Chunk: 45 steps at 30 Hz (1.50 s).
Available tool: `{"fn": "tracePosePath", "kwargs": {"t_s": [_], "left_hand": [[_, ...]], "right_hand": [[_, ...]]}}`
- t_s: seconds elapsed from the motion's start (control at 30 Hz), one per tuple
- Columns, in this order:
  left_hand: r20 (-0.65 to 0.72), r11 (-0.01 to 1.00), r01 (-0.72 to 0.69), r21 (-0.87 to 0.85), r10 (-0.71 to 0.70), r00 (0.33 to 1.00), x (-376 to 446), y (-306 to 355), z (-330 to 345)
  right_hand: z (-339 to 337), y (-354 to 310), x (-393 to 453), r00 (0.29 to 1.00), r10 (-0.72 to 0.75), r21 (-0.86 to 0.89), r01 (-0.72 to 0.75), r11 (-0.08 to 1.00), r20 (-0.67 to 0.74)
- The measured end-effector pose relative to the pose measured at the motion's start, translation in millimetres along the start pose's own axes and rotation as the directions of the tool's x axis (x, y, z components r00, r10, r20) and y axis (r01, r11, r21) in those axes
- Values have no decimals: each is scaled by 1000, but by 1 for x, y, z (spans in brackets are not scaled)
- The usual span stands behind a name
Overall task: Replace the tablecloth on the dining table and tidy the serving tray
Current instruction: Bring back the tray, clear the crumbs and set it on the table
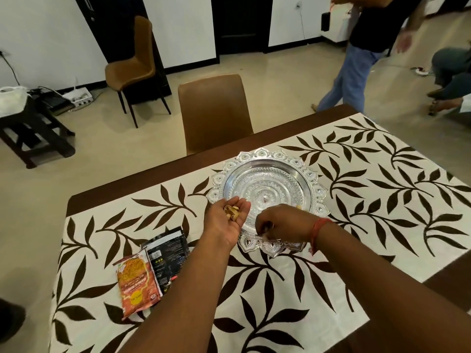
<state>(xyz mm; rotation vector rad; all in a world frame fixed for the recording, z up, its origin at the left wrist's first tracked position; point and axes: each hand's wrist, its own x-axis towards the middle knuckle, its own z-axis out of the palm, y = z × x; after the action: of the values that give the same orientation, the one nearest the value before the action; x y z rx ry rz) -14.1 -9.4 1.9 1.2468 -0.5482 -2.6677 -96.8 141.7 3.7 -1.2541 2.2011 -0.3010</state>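
A round silver serving tray with an ornate scalloped rim sits on a cream tablecloth printed with dark brown leaves. My left hand is palm up at the tray's near left rim, cupping several nut shells. My right hand, a red thread on its wrist, hovers palm down over the tray's near rim with fingers pinched together; what they pinch is hidden. A small yellowish bit lies in the tray just beyond that hand.
An orange snack packet and a black packet lie on the cloth left of my arms. A brown chair stands at the table's far side. Another chair, a dark stool and people are beyond.
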Motion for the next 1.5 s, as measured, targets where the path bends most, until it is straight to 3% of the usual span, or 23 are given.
{"fn": "tracePosePath", "kwargs": {"t_s": [0.37, 0.57, 0.7, 0.8, 0.87, 0.93, 1.0, 1.03, 1.07, 1.13, 1.2, 1.4, 1.43, 1.5], "left_hand": [[-23, 1000, -7, 6, 8, 1000, -2, -2, 10], [-22, 999, -12, -36, 12, 1000, -10, -2, 9], [-44, 999, -15, -46, 12, 999, -14, -4, 8], [-17, 999, -3, -33, 2, 1000, -15, -8, 10], [15, 999, 8, -53, -7, 1000, -18, -9, 13], [1, 994, 26, -108, -26, 1000, -20, -9, 13], [-22, 992, 36, -121, -39, 999, -22, -9, 11], [-28, 992, 40, -119, -43, 999, -24, -10, 9], [-31, 992, 40, -116, -44, 999, -25, -10, 6], [-35, 993, 46, -112, -50, 998, -26, -10, 3], [-34, 993, 44, -106, -48, 998, -26, -10, 2], [-43, 996, 38, -86, -42, 998, -27, -13, 2], [-38, 996, 38, -80, -41, 998, -26, -12, 1], [-34, 997, 35, -70, -37, 999, -25, -11, 0]], "right_hand": [[-22, -1, 8, 997, 29, 96, -36, 995, 68], [-27, 3, 4, 990, 77, 241, -47, 969, -118], [-33, -14, 4, 923, 81, 354, 62, 933, -375], [-41, -41, 5, 939, -21, 394, 165, 904, -344], [-45, -45, 8, 936, -62, 364, 195, 911, -346], [-49, -29, 13, 875, 42, 343, 144, 928, -482], [-49, 6, 20, 804, 213, 252, -82, 964, -556], [-46, 24, 24, 797, 293, 185, -229, 956, -528], [-40, 38, 26, 808, 350, 104, -343, 933, -473], [-23, 51, 27, 839, 362, -85, -429, 899, -406], [-8, 49, 29, 880, 281, -225, -384, 896, -383], [28, 15, 11, 958, 3, -214, -67, 974, -286], [27, 16, 8, 961, -18, -233, -49, 971, -276], [17, 25, 3, 952, 73, -245, -150, 958, -297]]}}
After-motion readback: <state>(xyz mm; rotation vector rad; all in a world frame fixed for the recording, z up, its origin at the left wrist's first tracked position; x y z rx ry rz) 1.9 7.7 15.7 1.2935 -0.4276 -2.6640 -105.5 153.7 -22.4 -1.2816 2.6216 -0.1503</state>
